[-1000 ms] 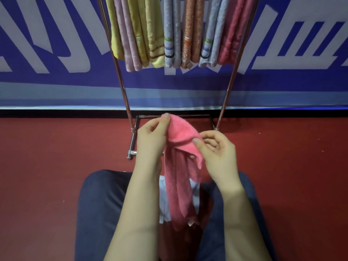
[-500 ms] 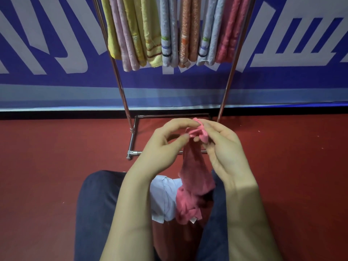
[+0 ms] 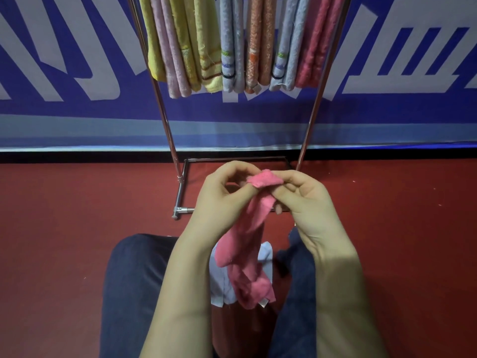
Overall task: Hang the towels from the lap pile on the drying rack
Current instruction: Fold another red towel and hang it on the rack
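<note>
We pinch one corner of the soft pink terry towel [image 3: 249, 236] with both hands. The fingers [image 3: 233, 168] of our left hand [image 3: 219, 202] and those of our right hand [image 3: 309, 205] are curled onto the same small fold, almost touching across it. From that pinch the towel's long axis drops toward 6 o'clock, and its bunched tail rests on the pale blue folded towel [image 3: 267, 254] in our lap. The chrome tube drying rack [image 3: 165, 117] stands at 12 o'clock, carrying a row of hung pastel towels [image 3: 232, 47]. We judge the hands must part toward 9 and 3 to spread the edge, then lift toward 12. Neither hand is nearer the rack.
</note>
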### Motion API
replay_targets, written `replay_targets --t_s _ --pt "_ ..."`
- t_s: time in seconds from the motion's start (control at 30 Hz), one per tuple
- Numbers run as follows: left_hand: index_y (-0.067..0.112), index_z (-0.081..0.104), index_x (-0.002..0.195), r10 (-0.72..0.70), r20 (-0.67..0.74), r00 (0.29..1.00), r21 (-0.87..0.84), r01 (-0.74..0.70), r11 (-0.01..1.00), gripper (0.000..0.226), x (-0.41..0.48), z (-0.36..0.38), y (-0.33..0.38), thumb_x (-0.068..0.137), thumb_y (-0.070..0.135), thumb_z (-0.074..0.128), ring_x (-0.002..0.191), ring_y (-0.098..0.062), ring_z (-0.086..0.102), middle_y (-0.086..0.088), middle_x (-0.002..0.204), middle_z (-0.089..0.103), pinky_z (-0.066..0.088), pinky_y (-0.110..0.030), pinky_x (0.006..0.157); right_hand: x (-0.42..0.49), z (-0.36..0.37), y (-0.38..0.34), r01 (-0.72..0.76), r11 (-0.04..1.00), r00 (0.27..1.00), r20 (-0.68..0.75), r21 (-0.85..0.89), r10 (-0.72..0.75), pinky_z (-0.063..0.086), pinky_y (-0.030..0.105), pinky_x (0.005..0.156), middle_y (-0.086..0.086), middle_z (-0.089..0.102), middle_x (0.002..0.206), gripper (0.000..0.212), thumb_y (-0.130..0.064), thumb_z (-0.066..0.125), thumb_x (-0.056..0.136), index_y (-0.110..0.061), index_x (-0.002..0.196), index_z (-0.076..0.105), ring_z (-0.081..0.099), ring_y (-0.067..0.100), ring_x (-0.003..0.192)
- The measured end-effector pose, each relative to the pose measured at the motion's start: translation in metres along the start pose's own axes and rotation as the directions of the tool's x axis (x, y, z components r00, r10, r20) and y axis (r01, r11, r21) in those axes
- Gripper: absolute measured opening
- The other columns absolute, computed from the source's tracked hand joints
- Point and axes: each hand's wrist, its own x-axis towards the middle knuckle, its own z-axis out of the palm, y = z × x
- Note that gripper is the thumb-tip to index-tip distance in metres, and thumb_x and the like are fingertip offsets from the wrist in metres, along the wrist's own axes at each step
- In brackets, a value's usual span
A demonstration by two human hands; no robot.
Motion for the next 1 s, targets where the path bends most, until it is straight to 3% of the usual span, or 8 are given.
replay_targets --t_s 0.1,0.17,0.3,0.53,0.63,0.73,0.87,1.0 --pt "0.015 0.072 0.093 -0.007 0.045 0.999 -0.052 0.01 0.999 0.011 -0.002 0.001 0.0 0.083 0.011 0.073 0.085 -0.014 0.063 -0.001 0.091 0.071 0.053 -0.034 0.079 0.002 0.002 0.0 0.024 0.999 0.998 0.064 -0.021 -0.022 0.053 0.019 0.075 0.003 0.074 0.082 0.02 0.008 0.051 0.091 -0.004 0.091 0.067 0.07 0.012 0.082" --pt "0.008 0.074 0.094 -0.04 0.007 0.999 -0.14 0.041 0.989 0.011 -0.002 0.0 0.0 0.084 0.011 0.072 0.088 -0.018 0.066 -0.008 0.093 0.074 0.054 -0.036 0.083 0.003 0.001 0.002 0.023 0.999 0.999 0.038 -0.038 -0.021 0.053 0.024 0.081 0.007 0.073 0.086 0.016 0.002 0.058 0.089 -0.009 0.09 0.069 0.068 0.017 0.086" --pt "0.006 0.074 0.088 -0.162 -0.139 0.977 -0.299 0.114 0.947 0.009 0.0 -0.001 0.004 0.085 0.013 0.069 0.075 -0.013 0.062 -0.004 0.078 0.07 0.052 -0.027 0.071 0.005 -0.007 0.014 -0.024 0.987 1.0 -0.02 -0.161 0.021 0.049 0.027 0.074 0.01 0.066 0.081 0.009 -0.007 0.073 0.08 -0.008 0.089 0.07 0.059 0.017 0.077" --pt "0.01 0.067 0.072 -0.204 -0.299 0.932 -0.377 0.082 0.923 0.017 0.012 -0.004 0.015 0.089 0.016 0.067 0.056 -0.006 0.049 0.007 0.059 0.055 0.042 -0.018 0.054 0.001 -0.016 0.059 -0.19 0.927 0.981 -0.019 -0.324 0.194 0.043 0.031 0.067 0.011 0.059 0.074 0.017 -0.003 0.071 0.082 0.012 0.086 0.063 0.053 0.017 0.072" --pt "0.011 0.067 0.071 -0.226 -0.378 0.898 -0.436 0.043 0.899 0.018 0.016 -0.012 0.02 0.089 0.017 0.067 0.053 -0.006 0.048 0.005 0.058 0.055 0.041 -0.019 0.052 -0.001 -0.023 0.076 -0.279 0.907 0.96 -0.121 -0.317 0.253 0.047 0.031 0.066 0.01 0.064 0.073 0.003 0.002 0.068 0.084 0.002 0.081 0.068 0.057 0.018 0.07" --pt "0.011 0.064 0.071 -0.239 -0.496 0.835 -0.47 -0.027 0.882 0.019 0.019 -0.024 0.021 0.089 0.017 0.067 0.054 -0.008 0.047 0.001 0.061 0.052 0.04 -0.018 0.051 -0.001 -0.033 0.08 -0.288 0.9 0.951 -0.207 -0.326 0.229 0.049 0.033 0.064 0.007 0.067 0.068 0.007 0.001 0.068 0.084 -0.006 0.082 0.07 0.061 0.02 0.066" --pt "0.017 0.066 0.069 -0.22 -0.654 0.724 -0.36 -0.042 0.932 0.019 0.022 -0.032 0.01 0.087 0.019 0.069 0.063 -0.009 0.051 0.005 0.063 0.056 0.044 -0.022 0.061 0.003 -0.033 0.066 -0.228 0.92 0.954 -0.263 -0.319 0.145 0.043 0.026 0.052 0.004 0.061 0.062 0.013 -0.005 0.067 0.087 -0.012 0.082 0.057 0.054 0.016 0.052" --pt "0.01 0.073 0.084 -0.174 -0.546 0.82 -0.209 0.068 0.976 0.009 0.017 -0.024 -0.004 0.085 0.019 0.072 0.066 -0.005 0.059 0.001 0.072 0.069 0.049 -0.023 0.067 0.014 -0.014 0.033 -0.084 0.958 0.983 -0.181 -0.276 0.034 0.039 0.03 0.06 0.008 0.059 0.069 0.021 -0.001 0.062 0.089 -0.017 0.077 0.056 0.049 0.018 0.064"
